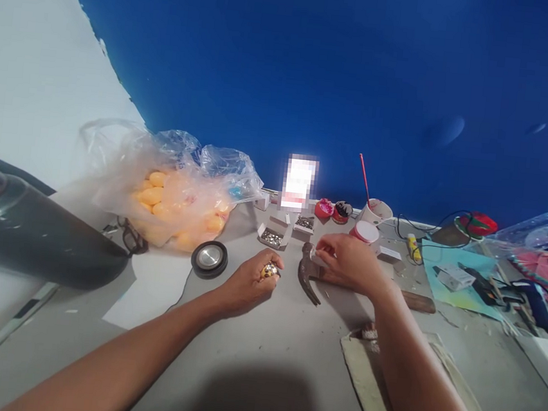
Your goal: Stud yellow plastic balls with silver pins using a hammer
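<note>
My left hand (251, 284) is closed around a small rounded yellow piece (269, 270) with shiny silver spots on it. To the right, my right hand (346, 261) hovers over a claw hammer (306, 274), its fingers bent together; a small whitish bit shows at the fingertips, too small to name. The hammer lies with its wooden handle (417, 302) pointing right, partly hidden under my right hand and wrist. Just beyond the hands are two small open boxes, a nearer box (277, 244) and a farther box (303, 229), both holding small shiny metal pieces.
A clear plastic bag (183, 190) of yellow-orange egg-shaped pieces stands left, beside a dark round lid (209, 259) and a large dark bottle (34, 227). Behind are a lit screen (300, 179) and a white cup (377, 211). A cloth-like pad (360, 369) lies front right.
</note>
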